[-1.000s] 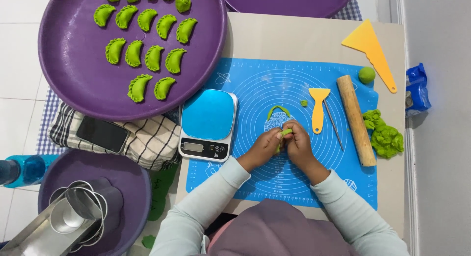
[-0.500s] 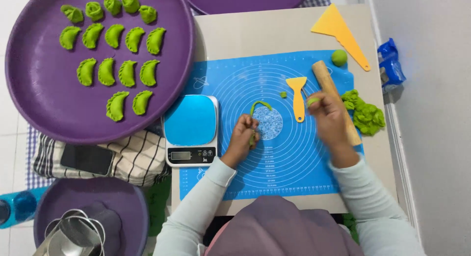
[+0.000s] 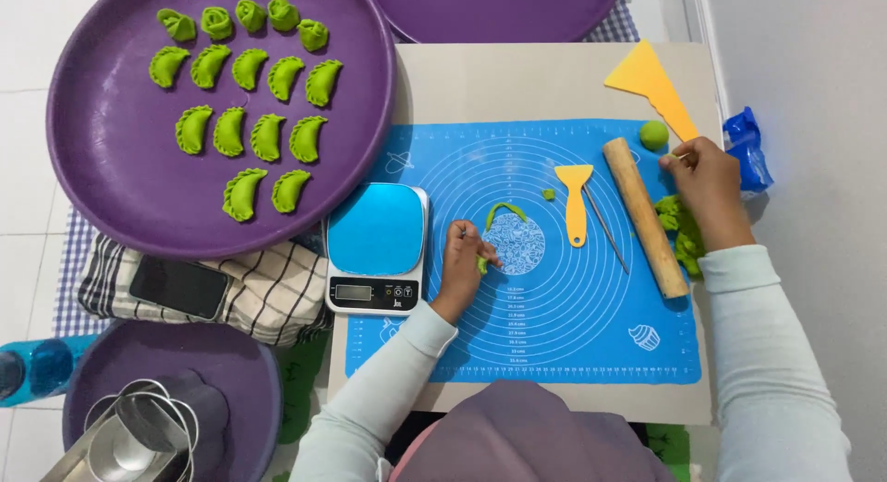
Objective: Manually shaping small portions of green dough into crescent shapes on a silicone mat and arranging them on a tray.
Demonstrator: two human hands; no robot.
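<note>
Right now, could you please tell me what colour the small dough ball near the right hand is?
The small dough ball is bright green, seen in the head view.

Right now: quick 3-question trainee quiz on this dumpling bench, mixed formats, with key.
1. True or false: the rolling pin lies on the blue mat.
2. Which hand is nearest the green dough ball? A) left hand B) right hand
3. Fill in: the folded green dumplings sit on a purple ____.

Key:
1. True; it lies at a slant near the mat's right edge, beside the yellow spatula.
2. B; the left hand rests by the digital scale, with a bit of green dough at its fingers.
3. Tray.
</note>
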